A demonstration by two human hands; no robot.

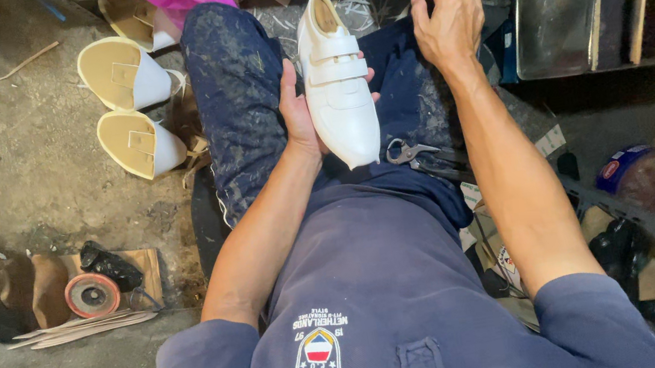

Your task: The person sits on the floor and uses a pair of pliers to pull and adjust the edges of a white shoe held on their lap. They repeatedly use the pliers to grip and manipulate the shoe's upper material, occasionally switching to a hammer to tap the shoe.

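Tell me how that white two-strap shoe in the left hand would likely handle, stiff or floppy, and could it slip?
The white shoe probably keeps its shape: it lies across the left hand without sagging. Its smooth, slightly glossy upper may be a bit slippery. It looks light, since an open palm alone carries it while the right hand rests near the knee.

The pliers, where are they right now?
In the head view, the pliers lie on the person's lap, just right of the toe of the white shoe held in the left hand, beside the right forearm.
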